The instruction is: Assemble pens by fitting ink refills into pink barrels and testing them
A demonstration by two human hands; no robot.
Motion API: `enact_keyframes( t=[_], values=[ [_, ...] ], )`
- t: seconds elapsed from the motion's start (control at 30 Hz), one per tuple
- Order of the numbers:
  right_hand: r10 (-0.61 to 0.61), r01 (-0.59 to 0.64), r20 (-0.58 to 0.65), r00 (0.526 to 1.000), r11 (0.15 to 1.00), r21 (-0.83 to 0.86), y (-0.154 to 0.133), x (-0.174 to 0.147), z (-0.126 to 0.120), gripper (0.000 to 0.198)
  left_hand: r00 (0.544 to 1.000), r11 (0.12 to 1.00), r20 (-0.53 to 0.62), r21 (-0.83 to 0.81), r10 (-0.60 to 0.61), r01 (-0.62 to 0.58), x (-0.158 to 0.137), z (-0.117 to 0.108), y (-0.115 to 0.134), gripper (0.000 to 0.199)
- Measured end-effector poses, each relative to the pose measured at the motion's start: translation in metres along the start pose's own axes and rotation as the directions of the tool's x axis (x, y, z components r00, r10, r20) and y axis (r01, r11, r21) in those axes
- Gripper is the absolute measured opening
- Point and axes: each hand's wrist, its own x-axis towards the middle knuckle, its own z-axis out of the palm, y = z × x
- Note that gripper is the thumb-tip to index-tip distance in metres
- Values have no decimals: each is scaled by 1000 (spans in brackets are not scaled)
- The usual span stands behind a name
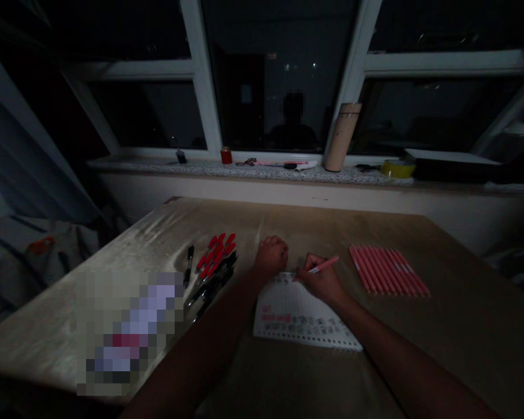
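Observation:
A spiral notebook [305, 308] lies on the table, its holed edge toward me, with rows of red and dark marks on the page. My right hand [327, 282] grips a pink pen [327, 263], tip down near the page's far edge. Beside the far left corner of the notebook rests my left hand [271, 256], fingers curled in, with no object visible in it. To the right, several pink pens [388, 270] lie side by side in a row. Red pens or caps [217, 255] and black pens [213, 282] lie grouped on the left.
A single black pen [189, 265] lies left of the groups. A blurred-out pale item [144, 320] is at the table's left. On the windowsill [157, 167] stand a tan cylinder [343, 137], a small red jar [226, 155] and a yellow tape roll [397, 169].

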Motion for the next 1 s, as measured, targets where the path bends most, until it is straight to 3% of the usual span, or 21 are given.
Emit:
enact_keyframes(
  t=[0.53,0.73,1.0],
  values=[
    [-6,6,-45,999,1000,-10,-4,-2,0,25,1000,1000,15,-6,-23,23,-1,-1,1,21],
    [-30,30,26,999,1000,2,-1,-2,-1,25,1000,1000,-2,-3,-9,9,-1,-1,0,20],
    [-10,10,4,1000,1000,13,-1,-2,-2,25,1000,1000,12,-14,-21,21,0,2,-1,21]
  ],
)
